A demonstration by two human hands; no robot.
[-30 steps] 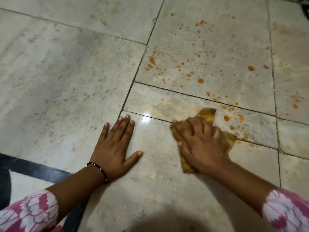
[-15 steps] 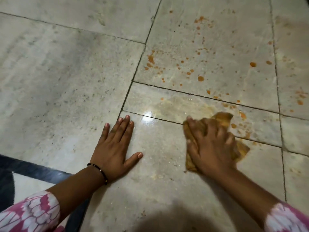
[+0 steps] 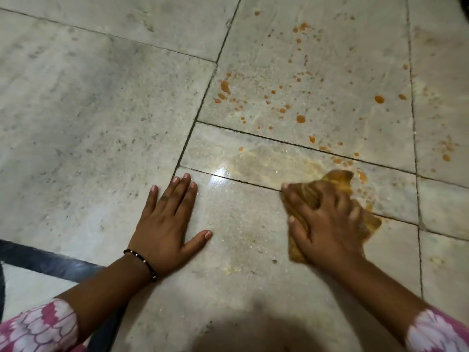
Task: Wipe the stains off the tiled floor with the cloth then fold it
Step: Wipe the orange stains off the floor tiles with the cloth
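A crumpled, orange-stained cloth (image 3: 338,179) lies on the pale tiled floor (image 3: 101,110) at the right. My right hand (image 3: 327,222) presses flat on top of it, fingers spread and curled over it, hiding most of the cloth. My left hand (image 3: 167,224) rests flat on the floor to the left, palm down, fingers apart, holding nothing. Orange stains (image 3: 300,118) are spattered over the tile beyond the cloth. A wet yellowish smear (image 3: 266,163) covers the narrow tile just left of the cloth.
More orange drops (image 3: 446,151) mark the tile at the far right. A dark border strip (image 3: 50,262) runs across the floor at the lower left. Dark grout lines (image 3: 203,102) cross the floor. A shadow falls at the bottom centre.
My right hand has slid the cloth to the right along the narrow tile, leaving a wet smear behind. The left hand has stayed planted in place.
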